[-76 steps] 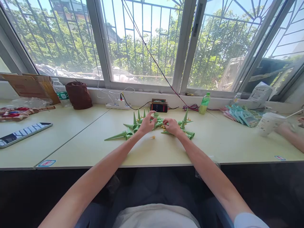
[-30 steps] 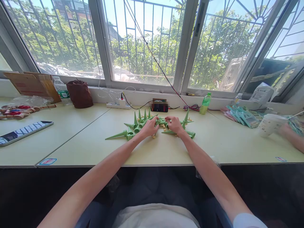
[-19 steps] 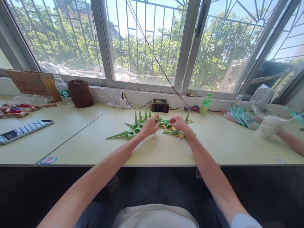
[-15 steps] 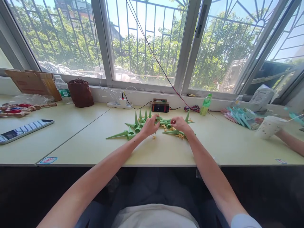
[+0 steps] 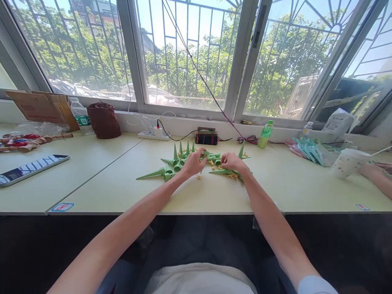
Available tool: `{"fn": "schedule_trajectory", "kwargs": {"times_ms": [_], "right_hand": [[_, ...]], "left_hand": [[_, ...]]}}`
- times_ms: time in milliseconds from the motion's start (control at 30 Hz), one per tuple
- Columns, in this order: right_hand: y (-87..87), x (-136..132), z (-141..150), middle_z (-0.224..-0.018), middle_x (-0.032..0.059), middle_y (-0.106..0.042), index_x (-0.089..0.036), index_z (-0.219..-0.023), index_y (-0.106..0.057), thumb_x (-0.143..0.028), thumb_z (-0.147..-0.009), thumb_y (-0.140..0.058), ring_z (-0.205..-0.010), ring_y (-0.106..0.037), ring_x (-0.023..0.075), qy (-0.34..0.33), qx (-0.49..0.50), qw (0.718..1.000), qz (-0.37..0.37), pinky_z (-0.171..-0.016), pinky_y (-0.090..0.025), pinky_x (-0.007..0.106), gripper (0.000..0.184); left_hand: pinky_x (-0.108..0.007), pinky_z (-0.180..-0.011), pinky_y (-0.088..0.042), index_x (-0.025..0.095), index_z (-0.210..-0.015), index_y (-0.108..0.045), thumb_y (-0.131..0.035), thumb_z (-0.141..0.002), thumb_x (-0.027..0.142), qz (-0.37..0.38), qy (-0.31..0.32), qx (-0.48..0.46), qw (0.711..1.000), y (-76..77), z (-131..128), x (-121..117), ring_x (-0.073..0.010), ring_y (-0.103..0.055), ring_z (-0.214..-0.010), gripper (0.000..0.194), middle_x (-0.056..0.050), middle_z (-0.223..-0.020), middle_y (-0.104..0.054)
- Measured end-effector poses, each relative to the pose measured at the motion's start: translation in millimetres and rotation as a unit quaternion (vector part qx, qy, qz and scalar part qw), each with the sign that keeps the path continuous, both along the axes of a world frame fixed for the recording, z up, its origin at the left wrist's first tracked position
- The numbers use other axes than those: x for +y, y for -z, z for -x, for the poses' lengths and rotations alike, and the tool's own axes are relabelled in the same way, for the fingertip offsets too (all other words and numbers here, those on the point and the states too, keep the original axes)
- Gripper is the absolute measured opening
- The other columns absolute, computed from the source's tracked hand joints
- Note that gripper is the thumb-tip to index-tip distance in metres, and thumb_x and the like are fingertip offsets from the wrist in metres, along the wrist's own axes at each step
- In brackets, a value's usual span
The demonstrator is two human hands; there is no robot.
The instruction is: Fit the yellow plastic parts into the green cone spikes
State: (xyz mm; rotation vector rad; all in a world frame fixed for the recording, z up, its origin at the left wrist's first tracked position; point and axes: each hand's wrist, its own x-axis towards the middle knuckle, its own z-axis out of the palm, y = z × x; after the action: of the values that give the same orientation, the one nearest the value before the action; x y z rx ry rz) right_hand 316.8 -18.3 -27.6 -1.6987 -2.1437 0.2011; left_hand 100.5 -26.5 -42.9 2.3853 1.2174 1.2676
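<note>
My left hand (image 5: 195, 162) is curled over the middle of a pile, its thumb and forefinger closed around a green plastic piece (image 5: 205, 153). To its right, my right hand (image 5: 233, 161) is pinched low over small yellow pieces (image 5: 212, 164); whatever lies between its fingertips is too small to make out. Around both hands lie pale green hollow cones and short tubes. One long cone (image 5: 150, 174) lies on its side at the left, another cone (image 5: 219, 171) lies under my right wrist, and an upright cone (image 5: 241, 149) stands behind my right hand.
A phone-like device (image 5: 206, 139) leans at the back, near a power strip (image 5: 153, 135). A green bottle (image 5: 265, 134) stands back right; a white cup (image 5: 349, 163) is beside another person's hand (image 5: 375, 173). At left are a large phone (image 5: 33, 168) and a brown pouch (image 5: 104, 120).
My right hand has dipped slightly toward the yellow pieces, while my left stays nearly still with the green piece. At the far right, the other person's hand has moved away from the cup.
</note>
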Motion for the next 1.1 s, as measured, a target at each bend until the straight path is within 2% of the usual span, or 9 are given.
{"fn": "schedule_trajectory", "kwargs": {"times_ms": [367, 567, 667, 800, 967, 1100], "right_hand": [[-3.7, -7.0, 6.1, -0.074, 0.0043, -0.070, -0.016, -0.076, -0.069, -0.018, -0.066, -0.072, -0.066, -0.061, 0.0147, -0.019, 0.023, 1.000, 0.007, -0.057, -0.042, 0.022, 0.010], [-6.2, -7.4, 7.3, -0.068, 0.0024, -0.068, -0.016, -0.072, -0.066, -0.021, -0.068, -0.072, -0.063, -0.061, 0.0137, -0.028, 0.101, 0.994, -0.010, -0.059, -0.043, 0.022, 0.009], [-7.4, -6.2, 8.6, -0.066, 0.0017, -0.066, -0.016, -0.069, -0.063, -0.023, -0.068, -0.072, -0.065, -0.061, 0.0142, -0.033, 0.157, 0.985, -0.059, -0.063, -0.044, 0.024, 0.011], [-6.7, -2.7, 11.3, -0.071, 0.0016, -0.067, -0.018, -0.072, -0.060, -0.025, -0.072, -0.067, -0.068, -0.061, 0.0147, -0.031, 0.210, 0.964, -0.161, -0.069, -0.046, 0.026, 0.010], [-1.7, 4.3, 13.0, -0.081, 0.0038, -0.065, -0.018, -0.082, -0.057, -0.023, -0.083, -0.055, -0.071, -0.059, 0.0156, -0.012, 0.209, 0.942, -0.264, -0.070, -0.044, 0.027, 0.006], [3.5, 11.7, 14.0, -0.087, 0.0064, -0.062, -0.018, -0.084, -0.055, -0.023, -0.087, -0.051, -0.074, -0.057, 0.0166, -0.026, 0.199, 0.934, -0.297, -0.072, -0.044, 0.028, 0.007]], "left_hand": [[-0.023, -0.058, -0.044, 0.021, -0.117, -0.053, -0.052, -0.086, 0.034, 0.009, 0.007, -0.003, 1.000, 0.7, -0.6, 0.0, -0.0072, -0.047, -0.044, 0.033, -0.002, -0.086, -0.063], [-0.022, -0.057, -0.042, 0.020, -0.114, -0.053, -0.052, -0.086, 0.033, 0.001, -0.005, -0.019, 1.000, -2.5, -1.3, -2.1, -0.0070, -0.046, -0.045, 0.031, -0.002, -0.084, -0.062], [-0.022, -0.057, -0.042, 0.020, -0.110, -0.054, -0.054, -0.084, 0.032, 0.006, -0.007, -0.023, 1.000, -5.3, -1.3, -3.9, -0.0069, -0.045, -0.045, 0.029, 0.000, -0.080, -0.059], [-0.022, -0.056, -0.040, 0.021, -0.107, -0.054, -0.055, -0.082, 0.030, 0.002, -0.014, -0.029, 0.999, -6.9, -1.3, -4.6, -0.0073, -0.043, -0.046, 0.027, 0.001, -0.077, -0.058], [-0.022, -0.056, -0.040, 0.021, -0.109, -0.054, -0.055, -0.084, 0.032, -0.017, -0.035, -0.048, 0.998, -5.3, -1.4, -2.5, -0.0073, -0.043, -0.047, 0.028, 0.001, -0.076, -0.057], [-0.022, -0.056, -0.039, 0.021, -0.108, -0.053, -0.055, -0.084, 0.031, -0.022, -0.029, -0.048, 0.998, -4.8, -1.3, -2.3, -0.0074, -0.043, -0.047, 0.027, 0.001, -0.076, -0.057]]}}
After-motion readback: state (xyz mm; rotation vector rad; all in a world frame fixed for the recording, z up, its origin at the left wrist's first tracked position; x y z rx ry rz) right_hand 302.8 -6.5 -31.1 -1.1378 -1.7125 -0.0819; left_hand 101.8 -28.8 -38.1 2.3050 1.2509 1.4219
